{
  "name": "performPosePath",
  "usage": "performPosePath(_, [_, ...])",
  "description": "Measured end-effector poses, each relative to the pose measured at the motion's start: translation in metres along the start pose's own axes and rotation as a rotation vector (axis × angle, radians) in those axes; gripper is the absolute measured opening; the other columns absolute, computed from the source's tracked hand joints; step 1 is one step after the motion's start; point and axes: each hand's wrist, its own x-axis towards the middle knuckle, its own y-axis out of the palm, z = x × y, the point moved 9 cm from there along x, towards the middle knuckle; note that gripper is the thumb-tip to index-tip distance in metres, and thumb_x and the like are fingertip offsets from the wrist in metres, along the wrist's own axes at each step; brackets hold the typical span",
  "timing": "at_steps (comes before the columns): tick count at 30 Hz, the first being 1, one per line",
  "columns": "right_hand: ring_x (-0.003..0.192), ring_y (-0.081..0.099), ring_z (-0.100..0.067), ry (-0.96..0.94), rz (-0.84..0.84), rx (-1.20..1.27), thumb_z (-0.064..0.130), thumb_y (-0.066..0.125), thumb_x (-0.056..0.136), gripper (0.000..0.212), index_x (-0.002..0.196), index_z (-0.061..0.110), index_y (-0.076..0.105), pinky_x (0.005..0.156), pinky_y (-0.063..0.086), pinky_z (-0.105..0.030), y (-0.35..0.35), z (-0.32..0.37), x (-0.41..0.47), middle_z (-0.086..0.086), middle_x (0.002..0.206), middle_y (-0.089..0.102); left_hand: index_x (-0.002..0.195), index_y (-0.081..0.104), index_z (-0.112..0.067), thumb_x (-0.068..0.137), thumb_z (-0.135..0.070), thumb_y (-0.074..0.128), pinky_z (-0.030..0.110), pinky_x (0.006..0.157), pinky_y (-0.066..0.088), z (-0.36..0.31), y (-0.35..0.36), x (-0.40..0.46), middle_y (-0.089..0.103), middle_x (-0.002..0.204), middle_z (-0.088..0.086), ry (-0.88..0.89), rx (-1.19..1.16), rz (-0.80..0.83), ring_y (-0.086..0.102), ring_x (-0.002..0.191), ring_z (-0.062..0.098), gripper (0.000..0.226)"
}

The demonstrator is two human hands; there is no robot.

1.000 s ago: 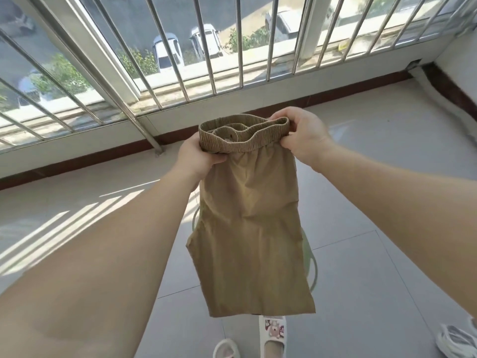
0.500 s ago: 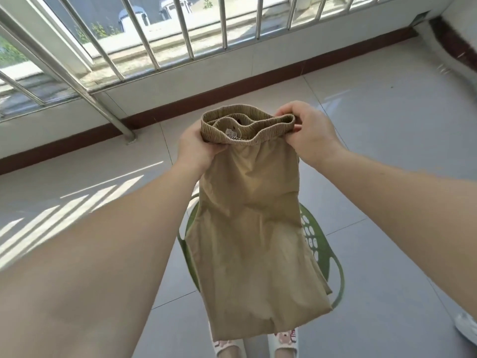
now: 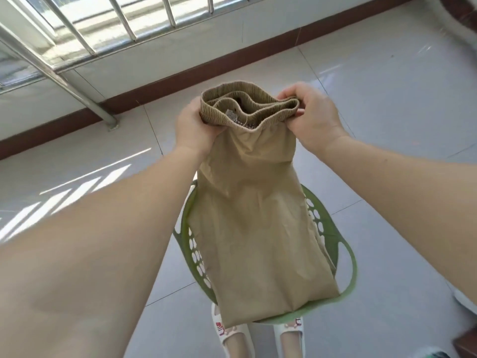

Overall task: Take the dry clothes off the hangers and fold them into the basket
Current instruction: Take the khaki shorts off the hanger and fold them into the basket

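A pair of khaki trousers (image 3: 258, 228) is held up in the air by its elastic waistband (image 3: 247, 107), which is bunched into folds between the two hands. The left end of the waistband is gripped by the left hand (image 3: 195, 126), with the thumb curled over the near side of the gathered band and the fingers hidden behind the cloth. The right end is pinched by the right hand (image 3: 313, 118), whose fingers are curled down over the top edge of the band. Both hands are closed tightly on the fabric, and the waistband is stretched only loosely between them, so that it sags in waves. Both forearms are extended forward and slightly upward from the lower corners of the view, converging on the garment, with the backs of the hands turned toward the camera.

The rest of the trousers hangs straight down from the grip, folded lengthwise, and its lower end is seen in front of a green perforated basket (image 3: 333, 236) that stands on the pale tiled floor (image 3: 387, 125). Whether the hem touches the basket cannot be told. Two feet in white slippers (image 3: 233, 337) are seen just below the basket. A metal railing (image 3: 77, 63) is set above a low wall at the far edge of the floor.
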Motion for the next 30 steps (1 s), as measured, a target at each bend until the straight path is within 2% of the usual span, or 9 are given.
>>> performPosePath(3, [0.088, 0.060, -0.025, 0.041, 0.096, 0.011, -0.012, 0.054, 0.076, 0.040, 0.091, 0.025, 0.061, 0.088, 0.051, -0.039, 0.018, -0.019, -0.026, 0.002, 0.085, 0.059, 0.105, 0.066, -0.015, 0.067, -0.025, 0.076, 0.034, 0.092, 0.050, 0.031, 0.005, -0.026, 0.068, 0.103, -0.001, -0.070, 0.098, -0.002, 0.062, 0.101, 0.019, 0.041])
performPosePath(9, [0.086, 0.057, -0.012, 0.030, 0.233, -0.084, -0.010, 0.058, 0.077, 0.041, 0.089, 0.029, 0.060, 0.081, 0.044, -0.012, 0.039, -0.039, -0.066, 0.006, 0.090, 0.063, 0.089, 0.060, -0.015, 0.066, -0.029, 0.065, 0.039, 0.083, 0.049, 0.070, 0.013, -0.078, 0.062, 0.086, 0.003, -0.173, 0.260, 0.071, 0.059, 0.087, 0.023, 0.027])
performPosePath(12, [0.088, 0.058, -0.014, 0.005, 0.260, -0.106, -0.011, 0.057, 0.077, 0.038, 0.093, 0.023, 0.064, 0.083, 0.041, -0.012, 0.045, -0.044, -0.076, 0.000, 0.094, 0.066, 0.083, 0.054, -0.015, 0.076, -0.018, 0.060, 0.028, 0.072, 0.045, 0.084, 0.015, -0.085, 0.056, 0.080, 0.003, -0.165, 0.389, 0.094, 0.051, 0.079, 0.020, 0.009])
performPosePath(14, [0.088, 0.058, -0.015, -0.004, 0.263, -0.117, -0.011, 0.057, 0.077, 0.036, 0.095, 0.020, 0.065, 0.080, 0.040, -0.011, 0.047, -0.045, -0.081, -0.002, 0.094, 0.067, 0.082, 0.054, -0.016, 0.081, -0.013, 0.058, 0.018, 0.058, 0.034, 0.089, 0.016, -0.088, 0.053, 0.078, -0.003, -0.152, 0.464, 0.096, 0.048, 0.076, 0.016, 0.005])
performPosePath(16, [0.087, 0.059, -0.017, -0.020, 0.271, -0.122, -0.012, 0.056, 0.075, 0.037, 0.094, 0.019, 0.066, 0.079, 0.041, -0.013, 0.049, -0.047, -0.088, -0.001, 0.093, 0.067, 0.080, 0.053, -0.018, 0.082, -0.016, 0.058, 0.016, 0.057, 0.030, 0.092, 0.017, -0.095, 0.049, 0.070, -0.010, -0.137, 0.514, 0.110, 0.047, 0.069, 0.012, 0.007])
performPosePath(19, [0.091, 0.060, -0.017, -0.073, 0.332, -0.171, -0.011, 0.056, 0.075, 0.039, 0.099, 0.017, 0.067, 0.087, 0.045, -0.021, 0.053, -0.051, -0.105, 0.007, 0.094, 0.063, 0.075, 0.049, -0.024, 0.082, -0.008, 0.059, 0.000, 0.060, 0.033, 0.093, 0.017, -0.115, 0.047, 0.070, -0.018, -0.160, 0.384, 0.130, 0.043, 0.069, 0.008, 0.020])
performPosePath(22, [0.099, 0.058, -0.016, -0.132, 0.451, -0.272, -0.006, 0.060, 0.076, 0.041, 0.107, 0.020, 0.063, 0.090, 0.046, -0.028, 0.060, -0.059, -0.125, 0.010, 0.102, 0.062, 0.075, 0.049, -0.029, 0.081, -0.004, 0.060, 0.004, 0.065, 0.036, 0.096, 0.022, -0.140, 0.056, 0.077, -0.008, -0.172, 0.320, 0.224, 0.047, 0.074, 0.009, 0.028])
performPosePath(25, [0.106, 0.056, -0.016, -0.179, 0.571, -0.374, -0.002, 0.062, 0.075, 0.047, 0.115, 0.024, 0.060, 0.095, 0.044, -0.032, 0.069, -0.073, -0.145, 0.009, 0.112, 0.062, 0.089, 0.057, -0.022, 0.079, -0.006, 0.060, 0.024, 0.075, 0.042, 0.110, 0.034, -0.160, 0.062, 0.089, -0.001, -0.140, 0.424, 0.369, 0.054, 0.085, 0.017, 0.019])
performPosePath(30, [0.117, 0.044, -0.015, -0.216, 0.846, -0.622, 0.005, 0.052, 0.083, 0.051, 0.128, 0.030, 0.047, 0.099, 0.031, -0.027, 0.090, -0.096, -0.188, 0.009, 0.123, 0.051, 0.095, 0.058, -0.023, 0.080, -0.012, 0.060, 0.027, 0.080, 0.041, 0.141, 0.061, -0.196, 0.060, 0.096, -0.004, -0.062, 0.630, 0.569, 0.052, 0.096, 0.019, 0.019])
